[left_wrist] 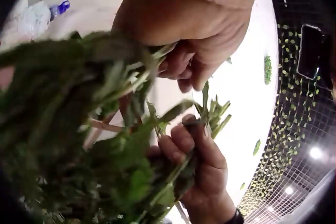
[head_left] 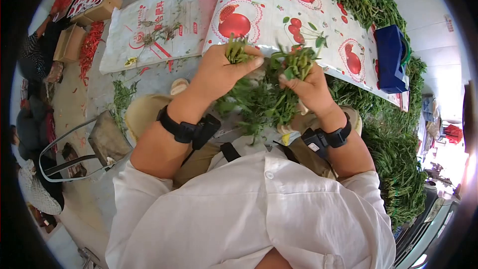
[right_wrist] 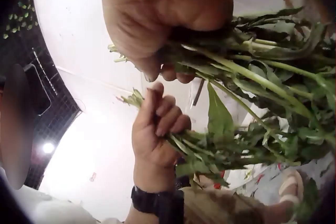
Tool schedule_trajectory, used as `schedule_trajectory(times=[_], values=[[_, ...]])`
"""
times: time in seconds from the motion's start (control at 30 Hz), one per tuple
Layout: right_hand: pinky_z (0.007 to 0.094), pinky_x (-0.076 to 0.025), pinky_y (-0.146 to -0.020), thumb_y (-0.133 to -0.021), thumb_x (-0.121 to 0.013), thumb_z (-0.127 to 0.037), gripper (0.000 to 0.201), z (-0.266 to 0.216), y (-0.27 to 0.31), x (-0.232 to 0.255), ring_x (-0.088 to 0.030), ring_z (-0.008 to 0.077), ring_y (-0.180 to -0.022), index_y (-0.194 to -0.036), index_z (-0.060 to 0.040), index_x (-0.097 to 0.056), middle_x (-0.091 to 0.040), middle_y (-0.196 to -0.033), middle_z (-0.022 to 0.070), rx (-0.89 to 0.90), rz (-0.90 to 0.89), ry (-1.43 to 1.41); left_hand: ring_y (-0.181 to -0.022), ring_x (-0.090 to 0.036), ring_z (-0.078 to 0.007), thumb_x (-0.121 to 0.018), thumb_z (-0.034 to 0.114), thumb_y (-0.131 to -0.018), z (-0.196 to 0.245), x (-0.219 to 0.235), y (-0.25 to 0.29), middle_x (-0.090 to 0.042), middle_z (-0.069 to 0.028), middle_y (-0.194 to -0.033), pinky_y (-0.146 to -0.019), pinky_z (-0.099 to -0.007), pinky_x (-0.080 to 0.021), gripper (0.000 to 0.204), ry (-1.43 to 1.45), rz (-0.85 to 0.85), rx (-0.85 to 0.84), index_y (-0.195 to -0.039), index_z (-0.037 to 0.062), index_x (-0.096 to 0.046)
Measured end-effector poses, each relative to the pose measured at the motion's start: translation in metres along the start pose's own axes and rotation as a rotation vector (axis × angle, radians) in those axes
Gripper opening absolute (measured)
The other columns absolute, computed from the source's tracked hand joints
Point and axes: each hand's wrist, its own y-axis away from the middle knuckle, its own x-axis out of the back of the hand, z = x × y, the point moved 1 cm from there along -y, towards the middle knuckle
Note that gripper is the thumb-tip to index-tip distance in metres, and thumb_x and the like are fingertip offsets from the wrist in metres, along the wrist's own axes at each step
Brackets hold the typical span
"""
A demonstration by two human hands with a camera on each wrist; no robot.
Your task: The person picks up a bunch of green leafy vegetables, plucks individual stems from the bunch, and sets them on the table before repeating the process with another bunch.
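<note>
Two bunches of leafy green stems are held over the lap, one in each hand. The left hand (head_left: 214, 72) grips its bunch (head_left: 237, 51), the cut ends pointing up past the thumb. Close to its right, the right hand (head_left: 313, 89) grips the other bunch (head_left: 298, 65) with the thumb across the stems. Leaves (head_left: 259, 99) hang down between and below the hands. In the right wrist view the stems (right_wrist: 262, 71) trail away from the near hand (right_wrist: 163, 8), and the left hand (right_wrist: 157, 134) is curled round its bunch.
A table cover with red fruit prints (head_left: 269, 15) lies ahead. Large heaps of greens (head_left: 393, 154) are at the right, with a blue tape dispenser (head_left: 391, 60) beside them. A white printed sack (head_left: 154, 30) bears loose scraps. A handled bag (head_left: 109, 137) and other people are at the left.
</note>
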Motion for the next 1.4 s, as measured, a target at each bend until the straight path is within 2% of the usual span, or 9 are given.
schedule_trajectory(times=[0.1, 0.2, 0.43, 0.73, 0.83, 0.93, 1.03, 1.13, 1.4], values=[[0.0245, -0.046, -0.063, -0.082, -0.06, -0.002, 0.028, 0.008, -0.007, -0.012, -0.053, 0.0103, -0.073, -0.107, 0.001, -0.048, -0.055, -0.088, 0.0028, -0.049, -0.098, -0.18, -0.067, -0.056, -0.0083, -0.063, 0.014, -0.083, 0.005, -0.017, -0.001, -0.06, -0.0008, -0.075, -0.059, -0.0263, -0.047, 0.017, 0.341, -0.019, 0.032, -0.09, -0.0022, -0.063], [0.0248, -0.046, -0.063, -0.083, -0.058, -0.003, 0.032, 0.011, -0.013, -0.014, -0.053, 0.01, -0.071, -0.112, 0.0013, -0.046, -0.055, -0.087, 0.0033, -0.056, -0.155, -0.223, -0.063, -0.057, -0.0097, -0.063, 0.01, -0.082, 0.006, -0.031, -0.003, -0.061, -0.0042, -0.076, -0.055, -0.0252, -0.048, 0.017, 0.418, -0.022, -0.004, -0.091, -0.0043, -0.061], [0.0249, -0.045, -0.063, -0.084, -0.058, -0.007, 0.028, 0.017, -0.014, -0.003, -0.053, 0.0098, -0.071, -0.108, 0.0013, -0.048, -0.056, -0.083, 0.0035, -0.059, -0.176, -0.17, -0.06, -0.056, -0.0091, -0.064, 0.011, -0.081, -0.002, -0.041, -0.01, -0.062, -0.0043, -0.074, -0.055, -0.0221, -0.047, 0.017, 0.239, 0.076, 0.023, -0.088, -0.0036, -0.06], [0.0251, -0.045, -0.066, -0.085, -0.058, -0.01, 0.015, 0.021, -0.006, 0.009, -0.054, 0.01, -0.071, -0.095, 0.0006, -0.057, -0.059, -0.077, 0.0022, -0.062, -0.051, -0.231, -0.05, -0.037, -0.0038, -0.065, 0.01, -0.08, -0.012, -0.038, -0.015, -0.052, 0.0028, -0.065, -0.044, -0.02, -0.026, 0.015, 0.532, 0.166, 0.105, -0.091, 0.0013, -0.061], [0.0243, -0.045, -0.066, -0.082, -0.061, -0.008, 0.017, 0.02, -0.005, 0.012, -0.054, 0.0082, -0.072, -0.097, 0.0007, -0.06, -0.061, -0.08, 0.0012, -0.099, -0.036, -0.187, -0.05, -0.036, -0.0045, -0.065, 0.009, -0.08, -0.012, -0.035, -0.017, -0.051, 0.0018, -0.067, -0.045, -0.0199, -0.027, 0.015, 0.623, 0.228, 0.045, -0.092, 0.0029, -0.06], [0.0234, -0.045, -0.066, -0.079, -0.065, -0.005, 0.019, 0.017, -0.005, 0.008, -0.053, 0.0066, -0.073, -0.097, 0.0005, -0.062, -0.062, -0.083, -0.0004, -0.107, -0.018, -0.144, -0.046, -0.031, -0.0057, -0.063, 0.012, -0.081, -0.012, -0.032, -0.018, -0.04, 0.0043, -0.059, -0.048, -0.0221, -0.027, 0.012, 0.611, 0.263, 0.041, -0.091, 0.0064, -0.059], [0.0229, -0.045, -0.065, -0.077, -0.066, -0.003, 0.019, 0.021, -0.006, 0.004, -0.052, 0.0058, -0.072, -0.096, 0.0003, -0.063, -0.062, -0.082, -0.0015, -0.105, -0.001, -0.09, -0.046, -0.031, -0.0058, -0.064, 0.014, -0.081, -0.011, -0.031, -0.017, -0.041, 0.004, -0.06, -0.048, -0.0223, -0.027, 0.012, 0.642, 0.261, 0.068, -0.09, 0.0068, -0.059], [0.0226, -0.045, -0.064, -0.076, -0.067, -0.002, 0.018, 0.02, -0.005, -0.001, -0.051, 0.0055, -0.07, -0.094, 0.0002, -0.064, -0.062, -0.08, -0.0016, -0.085, 0.045, -0.107, -0.051, -0.037, -0.0047, -0.066, 0.009, -0.079, -0.014, -0.028, -0.015, -0.051, 0.0014, -0.07, -0.045, -0.0198, -0.028, 0.017, 0.742, 0.212, 0.071, -0.093, 0.0038, -0.06], [0.0219, -0.045, -0.064, -0.077, -0.066, -0.002, 0.018, 0.011, -0.004, -0.009, -0.052, 0.005, -0.072, -0.094, -0.0002, -0.063, -0.062, -0.082, -0.001, -0.073, 0.084, -0.118, -0.052, -0.036, -0.004, -0.066, 0.014, -0.081, -0.016, -0.028, -0.011, -0.05, 0.0046, -0.066, -0.046, -0.0196, -0.026, 0.023, 0.659, 0.006, 0.115, -0.098, -0.0002, -0.061]])
